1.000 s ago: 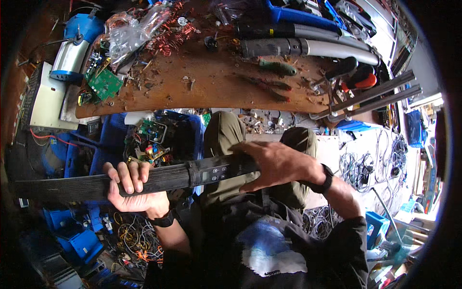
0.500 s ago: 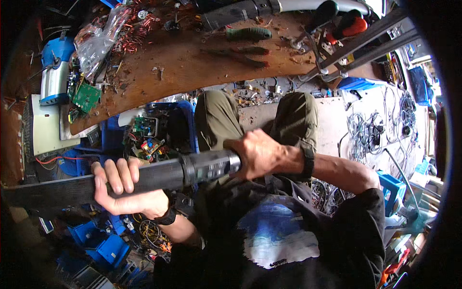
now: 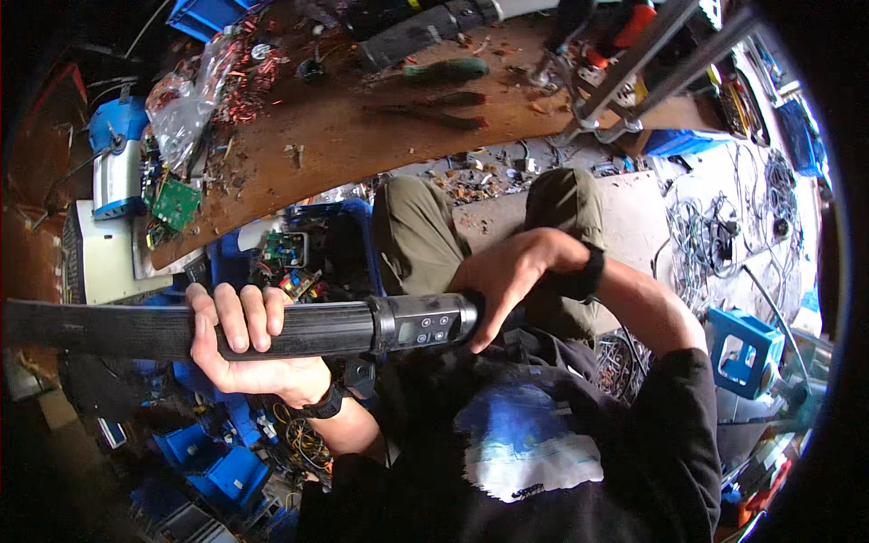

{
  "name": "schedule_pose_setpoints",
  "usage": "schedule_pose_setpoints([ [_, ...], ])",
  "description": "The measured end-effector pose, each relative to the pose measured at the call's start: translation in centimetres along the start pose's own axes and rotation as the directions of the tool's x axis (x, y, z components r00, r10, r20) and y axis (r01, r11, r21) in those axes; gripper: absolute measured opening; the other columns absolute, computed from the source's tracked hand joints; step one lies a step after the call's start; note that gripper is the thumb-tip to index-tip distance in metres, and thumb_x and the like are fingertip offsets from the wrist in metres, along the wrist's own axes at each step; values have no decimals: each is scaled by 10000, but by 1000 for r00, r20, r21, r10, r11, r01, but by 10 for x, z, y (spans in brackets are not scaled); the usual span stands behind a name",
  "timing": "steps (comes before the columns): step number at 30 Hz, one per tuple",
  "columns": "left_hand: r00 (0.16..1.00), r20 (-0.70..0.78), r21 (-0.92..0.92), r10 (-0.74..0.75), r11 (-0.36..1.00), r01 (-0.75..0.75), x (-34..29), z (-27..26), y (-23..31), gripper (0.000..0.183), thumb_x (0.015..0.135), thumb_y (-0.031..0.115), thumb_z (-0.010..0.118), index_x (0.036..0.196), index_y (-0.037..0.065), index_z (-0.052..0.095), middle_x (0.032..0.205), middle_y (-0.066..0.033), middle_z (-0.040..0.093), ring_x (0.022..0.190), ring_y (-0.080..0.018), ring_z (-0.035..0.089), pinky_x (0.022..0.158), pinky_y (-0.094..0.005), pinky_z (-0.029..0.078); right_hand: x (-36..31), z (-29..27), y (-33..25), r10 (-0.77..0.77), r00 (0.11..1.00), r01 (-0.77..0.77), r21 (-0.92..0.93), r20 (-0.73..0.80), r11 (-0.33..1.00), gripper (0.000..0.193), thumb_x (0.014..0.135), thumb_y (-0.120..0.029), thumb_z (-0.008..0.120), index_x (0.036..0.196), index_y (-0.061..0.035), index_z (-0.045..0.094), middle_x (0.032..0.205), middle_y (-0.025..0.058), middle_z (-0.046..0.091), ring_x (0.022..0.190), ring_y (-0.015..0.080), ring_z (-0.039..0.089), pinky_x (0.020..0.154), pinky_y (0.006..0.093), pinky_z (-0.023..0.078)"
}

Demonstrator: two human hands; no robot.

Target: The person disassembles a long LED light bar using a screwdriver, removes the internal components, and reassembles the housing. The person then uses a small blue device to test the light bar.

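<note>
A long black tube (image 3: 330, 328) lies level across my lap, running off at the left. Near its right end sits a small panel with a display and several buttons, facing up. My left hand (image 3: 258, 348) is closed around the ribbed stretch of the tube, palm below and fingertips over the top. At the tube's right end my right hand (image 3: 516, 271) is closed, its fingers bent down over the end. What its hidden fingertips grip there I cannot make out. Both wrists wear dark bands.
Ahead is a brown workbench (image 3: 335, 149) with pliers (image 3: 444, 110), a green-handled tool (image 3: 448, 70), a green circuit board (image 3: 176, 204) and a clear plastic bag (image 3: 192, 100). A blue crate (image 3: 373, 244) of electronic parts stands left of my knees. Tangled cables (image 3: 715, 231) lie at right.
The tube has turned so its panel faces up and its buttons show clearly. My right hand has shifted round the end, fingers now pointing down. The view has moved slightly.
</note>
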State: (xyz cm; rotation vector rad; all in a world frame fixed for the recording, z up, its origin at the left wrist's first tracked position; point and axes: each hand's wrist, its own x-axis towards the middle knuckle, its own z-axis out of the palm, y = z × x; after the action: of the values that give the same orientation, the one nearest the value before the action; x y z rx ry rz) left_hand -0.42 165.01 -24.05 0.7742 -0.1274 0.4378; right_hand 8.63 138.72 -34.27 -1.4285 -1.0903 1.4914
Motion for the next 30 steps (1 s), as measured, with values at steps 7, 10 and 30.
schedule_pose_setpoints([
  [7, 916, -380, 179, 127, 982, -62, -11, 11, -15, 263, 1030, 227, 585, 815, 190, 437, 646, 83, 367, 551, -53, 387, 586, -248, 404, -12, 58, 10, -252, 541, -289, -459, -802, 840, 542, 774, -340, 865, 1117, -32, 580, 818, 172, 651, 858, 382, 711, 740, 515, 550],
  [10, 951, -289, 43, 111, 994, -103, -9, 6, -9, 294, 1024, 182, 614, 796, 186, 428, 630, 87, 372, 543, -51, 364, 563, -223, 401, -48, 43, 11, -167, 732, 26, -217, -661, 976, 633, 856, -481, 833, 1186, 27, 651, 1069, 235, 736, 937, 358, 743, 786, 456, 590],
  [30, 961, -265, -85, 86, 990, -112, -6, -19, 3, 297, 1030, 167, 634, 787, 177, 464, 648, 98, 414, 566, -44, 428, 641, -240, 478, -54, 80, 20, 37, 583, 432, 347, -812, 832, 441, 1101, -407, 612, 1266, 1, 651, 1056, 63, 691, 914, 161, 688, 742, 272, 542],
])
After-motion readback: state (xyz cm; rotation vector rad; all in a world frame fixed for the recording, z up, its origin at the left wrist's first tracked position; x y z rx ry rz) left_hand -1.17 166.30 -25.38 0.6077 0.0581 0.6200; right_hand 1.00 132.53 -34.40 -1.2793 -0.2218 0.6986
